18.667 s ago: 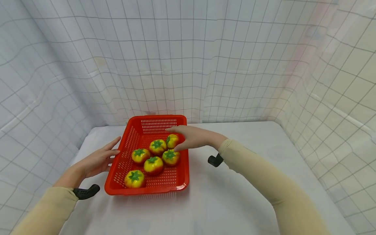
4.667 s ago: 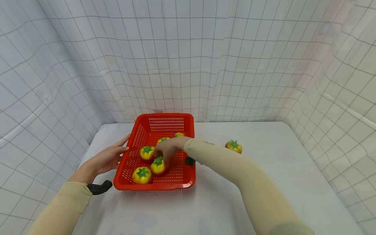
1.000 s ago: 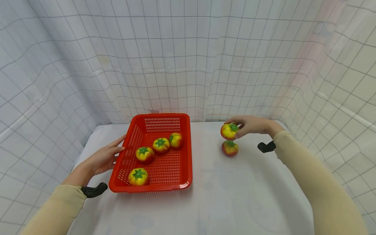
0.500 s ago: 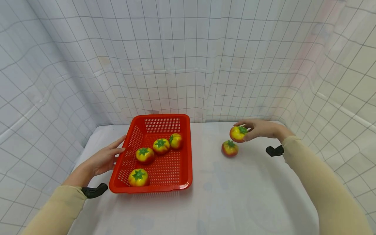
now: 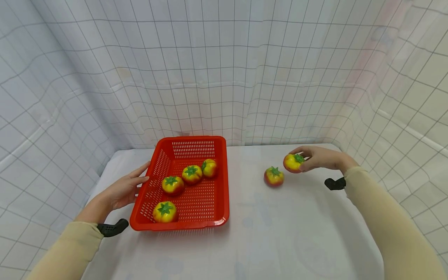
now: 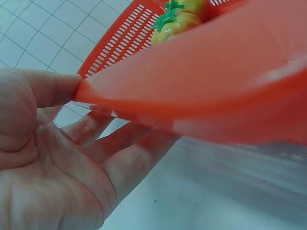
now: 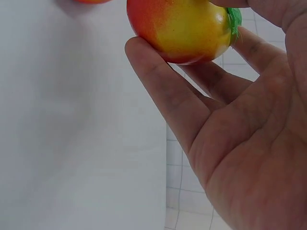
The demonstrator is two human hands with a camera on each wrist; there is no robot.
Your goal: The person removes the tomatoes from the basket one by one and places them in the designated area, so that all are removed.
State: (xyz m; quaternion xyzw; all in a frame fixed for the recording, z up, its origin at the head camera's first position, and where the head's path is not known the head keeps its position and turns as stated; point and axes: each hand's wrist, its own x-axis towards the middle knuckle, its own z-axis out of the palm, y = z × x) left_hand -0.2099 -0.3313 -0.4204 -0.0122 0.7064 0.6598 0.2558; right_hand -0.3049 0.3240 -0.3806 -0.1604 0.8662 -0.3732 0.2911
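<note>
My right hand (image 5: pixel 323 158) holds a red-and-yellow toy tomato (image 5: pixel 293 163) with a green star-shaped calyx, thumb on one side and fingers on the other. In the right wrist view this tomato (image 7: pixel 184 28) sits at the fingertips, partly cut off by the top edge. A second tomato (image 5: pixel 274 177) rests on the white table just left of it. My left hand (image 5: pixel 120 191) grips the left rim of a red plastic basket (image 5: pixel 224 198). The left wrist view shows the thumb at the rim and the fingers (image 6: pixel 132 158) beneath it. Several tomatoes (image 5: pixel 191 174) lie inside the basket.
A white cloth covers the table (image 5: pixel 266 241). White gridded curtains (image 5: pixel 231 77) stand behind and on both sides, close to the table's back edge. Black wrist mounts (image 5: pixel 335 184) stick out from both wrists.
Since the oldest frame, two tomatoes have left the basket for the right side. Over the last second, my right hand carries its tomato rightward and slightly down. The left hand stays at the rim.
</note>
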